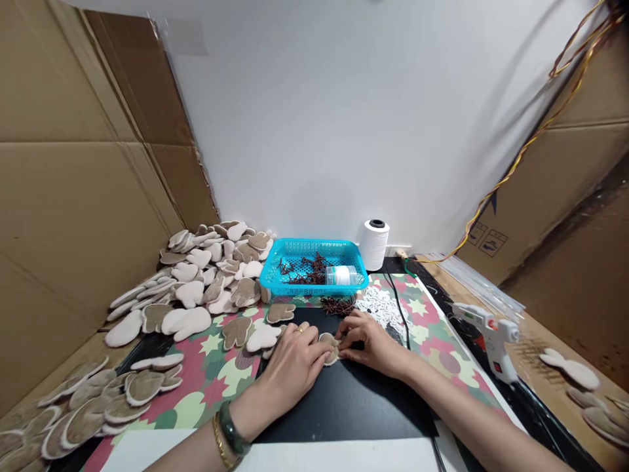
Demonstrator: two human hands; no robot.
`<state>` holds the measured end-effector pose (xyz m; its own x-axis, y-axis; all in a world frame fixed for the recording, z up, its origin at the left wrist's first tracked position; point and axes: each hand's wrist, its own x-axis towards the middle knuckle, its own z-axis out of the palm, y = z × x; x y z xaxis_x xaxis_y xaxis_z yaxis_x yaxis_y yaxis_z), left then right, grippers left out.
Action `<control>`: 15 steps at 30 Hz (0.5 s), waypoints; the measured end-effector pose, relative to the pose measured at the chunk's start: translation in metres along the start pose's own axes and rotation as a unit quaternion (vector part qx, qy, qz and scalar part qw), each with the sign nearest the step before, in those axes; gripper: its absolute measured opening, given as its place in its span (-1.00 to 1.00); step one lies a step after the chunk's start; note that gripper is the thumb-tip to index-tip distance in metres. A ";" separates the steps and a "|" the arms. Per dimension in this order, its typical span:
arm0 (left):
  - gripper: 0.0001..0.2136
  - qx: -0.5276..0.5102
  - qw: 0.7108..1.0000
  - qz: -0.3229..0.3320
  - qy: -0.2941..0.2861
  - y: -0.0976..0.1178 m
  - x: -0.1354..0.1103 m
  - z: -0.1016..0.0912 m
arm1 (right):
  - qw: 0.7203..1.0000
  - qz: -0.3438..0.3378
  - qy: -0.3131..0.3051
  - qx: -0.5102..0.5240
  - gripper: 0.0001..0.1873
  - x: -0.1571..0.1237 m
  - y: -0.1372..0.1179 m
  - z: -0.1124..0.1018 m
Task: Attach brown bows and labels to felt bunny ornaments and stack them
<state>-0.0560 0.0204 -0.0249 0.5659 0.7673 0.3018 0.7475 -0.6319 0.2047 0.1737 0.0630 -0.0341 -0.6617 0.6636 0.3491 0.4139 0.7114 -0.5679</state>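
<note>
Both hands meet over a black board (339,410). Between them lies a small brown plush fabric piece (329,349) with a pale edge. My left hand (295,357) presses on its left side with thumb and fingers close together. My right hand (371,342) has curled fingers and a thumb at its right edge; whether anything tiny sits between those fingertips is hidden. Just left of my left hand are more cut pieces, including a pale one (263,338) and brown ones (236,333). Behind my right hand are a bundle of dark brown strands (338,305) and many small white pieces (383,307).
A blue basket (275,288) holds brown strands and a clear container (341,275). Beside it stands a white thread cone (375,246). Plush pieces (191,295) pile up at left. A glue gun (494,337) rests at right. Cardboard walls (88,196) flank the table.
</note>
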 end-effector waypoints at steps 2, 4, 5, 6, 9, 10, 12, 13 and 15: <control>-0.80 -0.012 1.000 -0.005 -0.001 -0.001 0.000 0.000 | 1.000 -0.001 0.006 0.002 -0.88 0.000 0.003 0.002; -0.82 -0.024 1.000 -0.007 -0.001 -0.002 -0.001 0.001 | 1.000 -0.001 0.011 0.009 -0.88 0.000 0.005 0.003; -0.83 -0.029 1.000 -0.007 0.000 -0.002 -0.001 0.001 | 1.000 -0.002 0.012 0.015 -0.90 0.000 0.006 0.003; -0.83 -0.032 0.999 -0.006 0.001 -0.003 0.000 0.001 | 1.000 -0.003 0.012 0.021 -0.92 0.000 0.007 0.003; -0.83 -0.031 0.999 -0.004 0.006 -0.004 0.000 0.002 | 0.999 -0.006 0.016 0.031 -0.95 0.000 0.009 0.004; -0.83 -0.029 1.000 -0.003 0.008 -0.004 0.000 0.003 | 0.999 -0.006 0.018 0.030 -0.95 0.000 0.009 0.004; -0.83 -0.025 1.000 0.001 0.008 -0.003 -0.001 0.003 | 0.999 -0.007 0.022 0.025 -0.93 0.000 0.008 0.005; -0.83 -0.024 1.000 0.002 0.008 -0.003 -0.001 0.003 | 0.999 -0.007 0.023 0.023 -0.92 0.000 0.007 0.006; -0.83 -0.027 1.000 -0.002 0.012 -0.003 -0.001 0.004 | 0.999 -0.008 0.027 0.019 -0.90 -0.001 0.005 0.007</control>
<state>-0.0581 0.0219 -0.0295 0.5545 0.7668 0.3234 0.7287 -0.6350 0.2562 0.1720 0.0649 -0.0426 -0.6319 0.6653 0.3976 0.3800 0.7131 -0.5892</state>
